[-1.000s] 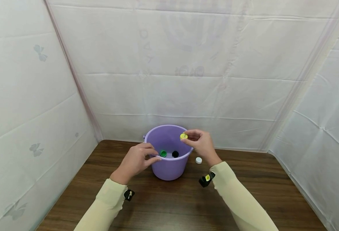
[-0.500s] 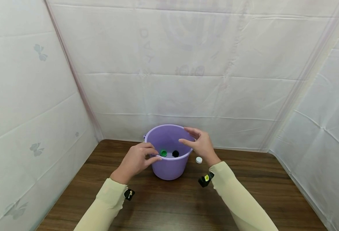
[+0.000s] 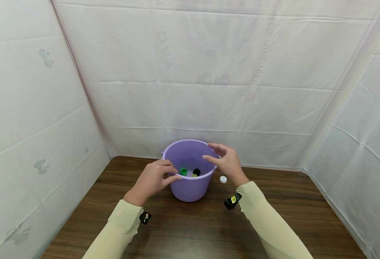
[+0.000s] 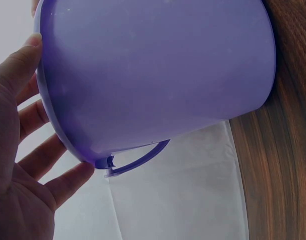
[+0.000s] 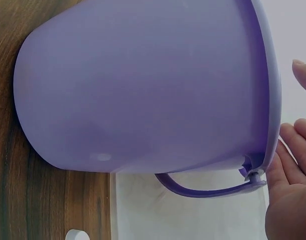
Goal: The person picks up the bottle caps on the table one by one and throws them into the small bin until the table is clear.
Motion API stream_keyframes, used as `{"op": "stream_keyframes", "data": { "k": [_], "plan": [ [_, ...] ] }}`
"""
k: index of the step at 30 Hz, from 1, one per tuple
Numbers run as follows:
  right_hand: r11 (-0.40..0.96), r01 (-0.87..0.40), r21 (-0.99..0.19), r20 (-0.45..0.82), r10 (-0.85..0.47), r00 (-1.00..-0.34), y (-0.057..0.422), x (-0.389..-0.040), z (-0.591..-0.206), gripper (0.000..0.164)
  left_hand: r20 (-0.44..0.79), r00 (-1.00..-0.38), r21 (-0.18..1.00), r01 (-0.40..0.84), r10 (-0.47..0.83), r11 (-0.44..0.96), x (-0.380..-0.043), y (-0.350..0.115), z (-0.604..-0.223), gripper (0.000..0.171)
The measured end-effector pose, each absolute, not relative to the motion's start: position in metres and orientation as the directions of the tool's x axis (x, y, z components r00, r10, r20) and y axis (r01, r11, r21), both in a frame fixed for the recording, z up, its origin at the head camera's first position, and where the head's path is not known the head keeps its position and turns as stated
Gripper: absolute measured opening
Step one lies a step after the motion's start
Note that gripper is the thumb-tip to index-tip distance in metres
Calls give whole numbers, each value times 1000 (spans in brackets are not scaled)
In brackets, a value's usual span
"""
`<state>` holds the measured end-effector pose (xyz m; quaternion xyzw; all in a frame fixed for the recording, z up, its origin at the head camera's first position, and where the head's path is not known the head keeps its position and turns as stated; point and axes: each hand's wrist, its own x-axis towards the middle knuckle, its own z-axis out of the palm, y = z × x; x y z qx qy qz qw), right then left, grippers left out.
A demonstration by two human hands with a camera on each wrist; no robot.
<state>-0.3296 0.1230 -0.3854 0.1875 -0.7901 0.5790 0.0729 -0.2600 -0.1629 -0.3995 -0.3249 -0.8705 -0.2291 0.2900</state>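
A purple bucket stands upright on the wooden table, its handle hanging down at the back. My left hand holds the near left rim, thumb on the near side and fingers over the edge. At the right rim, my right hand has thumb and fingers spread apart with nothing between them. Inside the bucket lie a green bottle cap, a black cap and a yellow cap, the yellow one partly hidden by the front rim.
To the right of the bucket a white bottle cap lies on the table. Pale fabric walls enclose the table at the back and both sides. Each wrist wears a small black camera.
My right hand has let go of the yellow cap, which now lies in the bucket beside the black one. The left hand stays at the rim.
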Motion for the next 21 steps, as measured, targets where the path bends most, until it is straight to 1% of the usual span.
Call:
{"op": "stream_keyframes", "data": {
  "k": [5,11,21],
  "plan": [
    [238,-387,-891,347,-194,-917,127,-331,-387,61,648,-628,212,692,431,690,-259,-163,-398,13],
    [225,-402,-888,368,-180,-912,134,-331,-390,58,640,-640,224,685,425,693,-260,-164,-400,14],
    [238,-364,-900,339,-141,-930,148,-330,-395,54,637,-647,229,678,419,699,-260,-163,-400,13]
  ]
}}
